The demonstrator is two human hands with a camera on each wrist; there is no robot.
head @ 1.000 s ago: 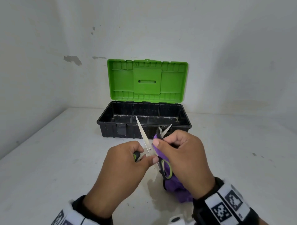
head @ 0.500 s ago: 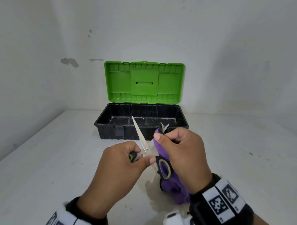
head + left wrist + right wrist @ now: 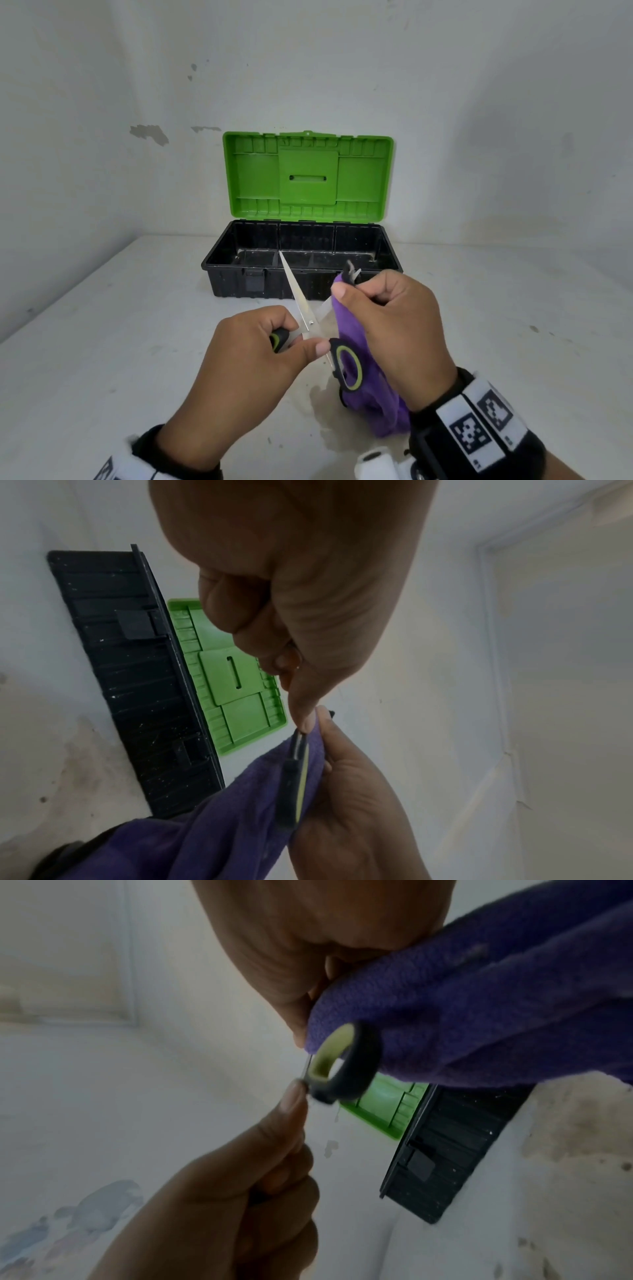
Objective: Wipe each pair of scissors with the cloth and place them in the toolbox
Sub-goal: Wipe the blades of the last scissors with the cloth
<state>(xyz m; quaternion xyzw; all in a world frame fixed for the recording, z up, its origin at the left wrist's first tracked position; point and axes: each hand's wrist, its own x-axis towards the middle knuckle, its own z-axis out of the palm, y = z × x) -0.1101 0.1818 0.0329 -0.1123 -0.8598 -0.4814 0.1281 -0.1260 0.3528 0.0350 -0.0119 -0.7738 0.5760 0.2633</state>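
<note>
A pair of scissors [image 3: 310,323] with black and lime handles is spread wide above the table. My left hand [image 3: 260,353] grips one handle, and one bare blade points up toward the toolbox. My right hand [image 3: 387,315] pinches a purple cloth [image 3: 363,370] around the other blade, whose tip sticks out above the fingers. The free handle ring [image 3: 342,1066] hangs against the cloth [image 3: 479,1001], and it appears edge-on as the handle ring [image 3: 294,783] beside the cloth [image 3: 205,831]. The black toolbox [image 3: 219,270] stands with its green lid [image 3: 308,178] raised.
The toolbox [image 3: 137,683] sits against the back wall of a white table [image 3: 102,342], which meets walls at the left and rear. The box interior shows only bare dividers. A stained patch [image 3: 329,404] marks the tabletop below my hands.
My right hand has slid the cloth up along the wrapped blade, so less of its tip shows. The left hand and scissors have barely shifted.
</note>
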